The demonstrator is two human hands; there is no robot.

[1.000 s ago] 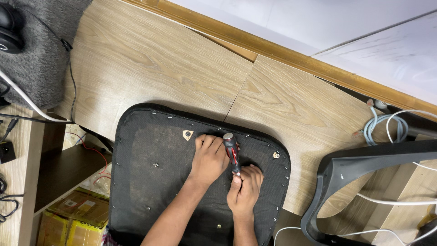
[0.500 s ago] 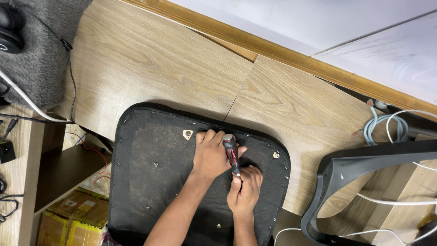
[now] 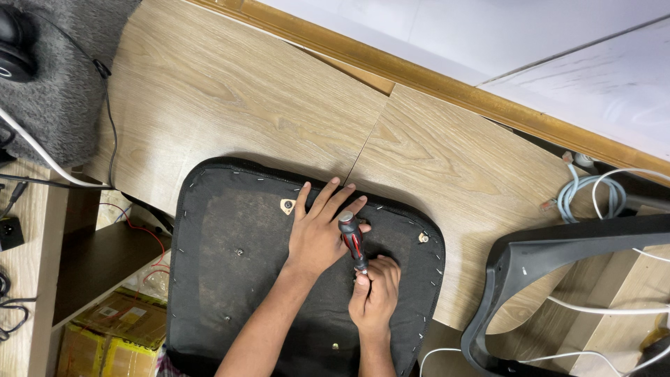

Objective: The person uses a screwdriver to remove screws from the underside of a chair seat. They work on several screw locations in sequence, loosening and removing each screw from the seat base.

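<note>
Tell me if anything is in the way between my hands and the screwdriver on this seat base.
Nothing visible is. The left hand lies against the screwdriver handle with its fingers spread, and the right hand pinches its lower end, down on the black seat base. The tip itself is hidden under the fingers.

The screwdriver (image 3: 351,241) has a red and black handle with a grey butt end. The upturned seat cushion (image 3: 237,279) is covered in black fabric, dusty brown towards its middle, with silver staples dotted along its edge and a tan triangular tab (image 3: 287,206). The table (image 3: 230,91) is pale oak with darker wavy grain. A light blue cable (image 3: 586,192) coils beside white ones, and the chair frame (image 3: 558,251) is dark grey.
</note>
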